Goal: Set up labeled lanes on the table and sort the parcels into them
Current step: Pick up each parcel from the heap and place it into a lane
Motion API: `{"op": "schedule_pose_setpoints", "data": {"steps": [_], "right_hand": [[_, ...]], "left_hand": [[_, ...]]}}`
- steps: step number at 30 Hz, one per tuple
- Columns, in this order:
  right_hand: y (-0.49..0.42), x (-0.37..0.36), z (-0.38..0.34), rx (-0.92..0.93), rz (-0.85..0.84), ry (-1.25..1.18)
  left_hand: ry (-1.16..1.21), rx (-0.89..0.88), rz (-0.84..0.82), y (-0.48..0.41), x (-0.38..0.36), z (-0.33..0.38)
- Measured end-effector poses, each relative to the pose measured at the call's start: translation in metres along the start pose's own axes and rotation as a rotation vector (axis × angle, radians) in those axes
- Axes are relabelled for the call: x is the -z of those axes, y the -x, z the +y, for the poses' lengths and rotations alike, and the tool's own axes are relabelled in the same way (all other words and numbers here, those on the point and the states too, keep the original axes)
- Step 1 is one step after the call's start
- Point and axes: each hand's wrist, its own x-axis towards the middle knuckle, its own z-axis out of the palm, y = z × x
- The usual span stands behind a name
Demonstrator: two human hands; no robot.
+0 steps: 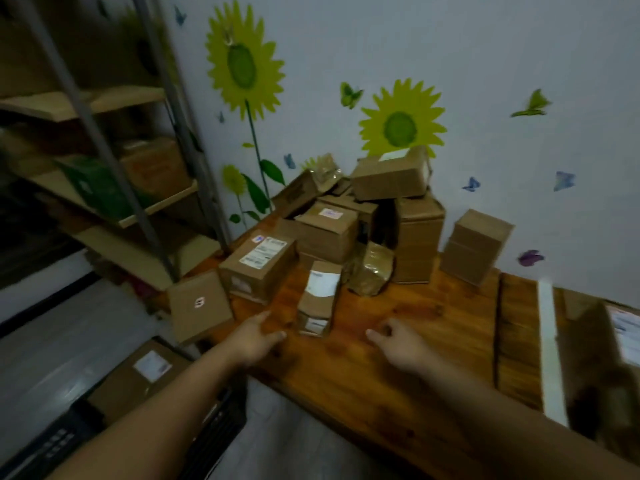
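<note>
My left hand [258,336] and right hand [398,344] loose and empty, flanking a small cardboard parcel [317,306], white label [323,284] unreadable.

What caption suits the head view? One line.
Left hand and right hand flank a small parcel before piled boxes.

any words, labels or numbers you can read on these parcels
None can be read; the frame is blurred.
Long box label: print too blurred.
Small upright parcel label: blurred.
Tilted box sticker: unreadable.
Pile-top box label: too small.
Far-right box label: blurred.
Floor box label: blurred.
</note>
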Motion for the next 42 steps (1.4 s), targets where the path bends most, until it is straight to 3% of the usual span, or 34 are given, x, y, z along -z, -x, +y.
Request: {"op": "schedule_pose_setpoints", "data": {"steps": [4, 9, 12, 15, 21, 26, 29, 34, 39, 42], "right_hand": [[-0.036, -0.031, -0.03, -0.12, -0.075, -0.093], [-0.09, -0.05, -0.054, -0.129, -0.14, -0.206], [-0.124, -0.06, -0.062, -0.033, -0.166, -0.389], [-0.145, -0.067, -0.065, -0.048, -0.155, -0.63], [-0.147, -0.074, -0.058, -0.006, -0.073, -0.54], [-0.13, -0.059, -0.074, -0.015, -0.035, -0.716], [-0.111, -0.05, -0.092, 0.011, 0.0, -0.737], [-0.069, -0.021, -0.12, 0.174, 0.228, -0.91], [-0.011, -0.033, -0.138, 0.367, 0.278, -0.626], [0.021, -0.051, -0.141, 0.334, 0.447, -0.668]], "left_hand": [[0.095, 0.013, -0.02, -0.03, 0.013, -0.01], [0.177, 0.068, -0.068, -0.086, 0.004, -0.005], [0.222, 0.116, -0.11, -0.121, -0.008, 0.006], [0.241, 0.129, -0.171, -0.151, -0.021, 0.012], [0.427, 0.142, -0.201, -0.163, -0.029, 0.019], [0.513, -0.027, -0.179, -0.154, -0.003, 0.012], [0.431, -0.168, -0.119, -0.14, 0.021, 0.014], [0.136, -0.392, 0.051, -0.092, 0.069, 0.009], [-0.077, -0.556, 0.165, -0.037, 0.107, -0.008], [0.055, -0.637, 0.203, -0.014, 0.114, -0.021]]}}
